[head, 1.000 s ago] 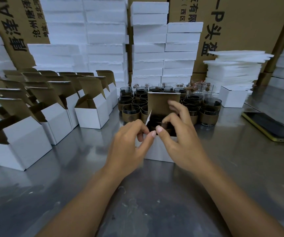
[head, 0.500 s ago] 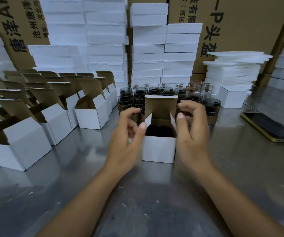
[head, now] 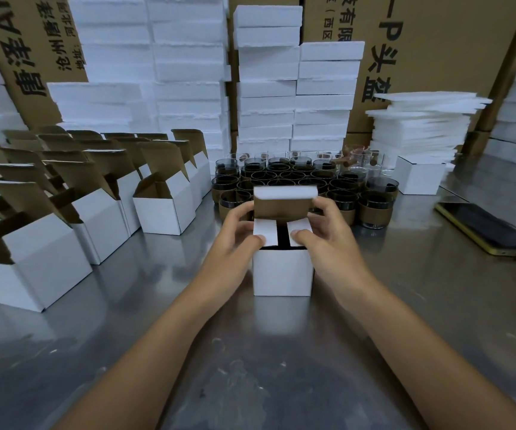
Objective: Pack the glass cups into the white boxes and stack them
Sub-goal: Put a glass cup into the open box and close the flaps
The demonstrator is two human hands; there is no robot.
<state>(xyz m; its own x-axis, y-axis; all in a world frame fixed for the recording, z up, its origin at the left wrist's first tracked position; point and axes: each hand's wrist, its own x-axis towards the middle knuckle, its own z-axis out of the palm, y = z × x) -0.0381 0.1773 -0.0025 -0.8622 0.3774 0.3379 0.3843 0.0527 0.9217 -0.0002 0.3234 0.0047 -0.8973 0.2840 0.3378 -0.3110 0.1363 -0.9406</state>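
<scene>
While white box [head: 283,276] stands between them, left grip [head: 238,235], right grip [head: 321,234] pinching its flaps; lid half-folded

Single view, head-worn, wide-angle. Position: above the near edge of a metal table [head: 405,305], looking forward and down. Both forearms enter from the bottom corners and converge at frame centre, where the left hand [head: 235,240] and right hand [head: 328,240] meet at a white box [head: 283,274], close to the lens. Middle ground: glass cups [head: 306,178] behind the box, open boxes [head: 95,206] ranked at left, a phone [head: 489,228] at right. Far limit: stacked foam blocks [head: 266,88] and brown cartons [head: 436,57] fill the top of the frame. Lines bow toward the edges. No second view; no overlap to record.
</scene>
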